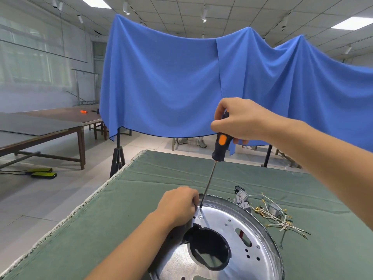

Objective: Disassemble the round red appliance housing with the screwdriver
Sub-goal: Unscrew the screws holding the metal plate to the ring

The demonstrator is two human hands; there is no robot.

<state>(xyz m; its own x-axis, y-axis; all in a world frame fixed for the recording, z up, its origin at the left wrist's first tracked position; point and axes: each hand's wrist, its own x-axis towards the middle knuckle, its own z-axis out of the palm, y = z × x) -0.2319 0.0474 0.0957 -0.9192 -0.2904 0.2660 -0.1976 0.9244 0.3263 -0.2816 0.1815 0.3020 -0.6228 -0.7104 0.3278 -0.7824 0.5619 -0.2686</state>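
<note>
The round appliance housing [232, 225] lies on the green cloth at bottom centre, showing its shiny metal plate with a large dark round opening; only a sliver of red shows through a slot. My right hand [240, 120] grips the black and orange handle of the screwdriver [220, 146], held nearly upright. Its thin shaft runs down to the plate's far left rim, where the tip meets a screw [200, 216]. My left hand [177, 205] rests on the housing's left rim, fingers curled over the edge beside the tip.
A tangle of white wires with brass terminals [278, 217] and a small grey part [241, 197] lie right of the housing on the green-covered table [101, 229]. A blue cloth screen [181, 81] hangs behind. Wooden tables [50, 126] stand at left.
</note>
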